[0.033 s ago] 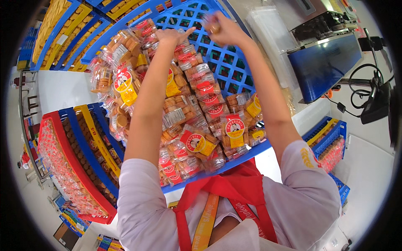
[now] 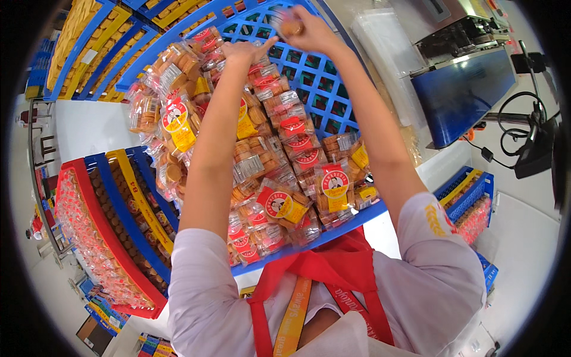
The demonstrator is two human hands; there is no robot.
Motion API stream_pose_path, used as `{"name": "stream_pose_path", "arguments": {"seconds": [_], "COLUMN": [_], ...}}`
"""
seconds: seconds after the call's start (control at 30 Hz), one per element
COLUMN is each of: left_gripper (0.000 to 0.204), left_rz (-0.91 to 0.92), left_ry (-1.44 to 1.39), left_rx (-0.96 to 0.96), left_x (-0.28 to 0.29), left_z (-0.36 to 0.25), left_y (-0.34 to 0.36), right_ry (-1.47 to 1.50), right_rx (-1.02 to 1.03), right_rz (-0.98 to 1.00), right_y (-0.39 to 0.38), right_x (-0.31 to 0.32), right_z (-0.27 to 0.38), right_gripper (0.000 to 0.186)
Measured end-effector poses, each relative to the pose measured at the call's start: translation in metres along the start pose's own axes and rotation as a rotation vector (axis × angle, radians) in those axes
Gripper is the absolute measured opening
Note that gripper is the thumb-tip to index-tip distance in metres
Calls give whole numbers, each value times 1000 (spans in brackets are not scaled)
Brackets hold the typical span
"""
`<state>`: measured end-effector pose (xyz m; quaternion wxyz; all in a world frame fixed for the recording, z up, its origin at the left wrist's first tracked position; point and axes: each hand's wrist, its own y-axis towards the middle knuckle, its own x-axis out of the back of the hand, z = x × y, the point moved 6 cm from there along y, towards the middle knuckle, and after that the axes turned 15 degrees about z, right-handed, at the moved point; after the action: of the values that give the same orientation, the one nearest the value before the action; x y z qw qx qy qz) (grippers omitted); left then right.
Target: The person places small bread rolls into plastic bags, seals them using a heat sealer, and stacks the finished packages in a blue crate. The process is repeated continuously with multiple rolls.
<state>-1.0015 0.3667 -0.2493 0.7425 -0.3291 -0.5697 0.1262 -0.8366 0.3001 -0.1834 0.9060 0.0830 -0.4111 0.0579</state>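
Observation:
A large blue plastic crate [image 2: 334,70] stands before me, heaped with clear packets of round biscuits [image 2: 279,205] bearing red and yellow labels. At its far end my left hand [image 2: 241,52] rests on packets, thumb stretched out to the right; its other fingertips are partly hidden. Close by, above the crate's bare lattice, my right hand [image 2: 312,34] is closed on a biscuit packet [image 2: 289,25], which is blurred by motion. Packets stand in a row along the middle of the crate, while those on the left lie in a loose pile.
Stacked crates with biscuits [image 2: 98,50] rise at the far left. A red crate [image 2: 110,238] of wrapped goods sits nearer on the left. On the right are clear plastic bags [image 2: 386,53], a blue-and-metal machine [image 2: 464,89] with black cables, and another blue crate [image 2: 467,199].
My right hand has shifted slightly left and away from me with the biscuit packet, closer to my left hand. My left hand stays almost in place.

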Motion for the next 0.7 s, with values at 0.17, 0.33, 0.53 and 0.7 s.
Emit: {"name": "stream_pose_path", "arguments": {"seconds": [0.17, 0.33, 0.53, 0.7], "left_gripper": [87, 62, 85, 90], "left_rz": [45, -176, 208, -85], "left_ry": [-453, -458, -714, -254], "left_rx": [-328, -574, -384, -131], "left_x": [5, 91, -39, -15], "left_z": [59, 40, 63, 41], "left_y": [47, 23, 168, 137], "right_ry": [218, 118, -288, -462], "right_rx": [281, 206, 74, -597], "right_rz": [-26, 74, 234, 272], "right_y": [96, 114, -62, -237], "right_x": [-97, -133, -92, 20], "right_z": [-25, -26, 69, 60], "right_gripper": [41, 43, 34, 19]}}
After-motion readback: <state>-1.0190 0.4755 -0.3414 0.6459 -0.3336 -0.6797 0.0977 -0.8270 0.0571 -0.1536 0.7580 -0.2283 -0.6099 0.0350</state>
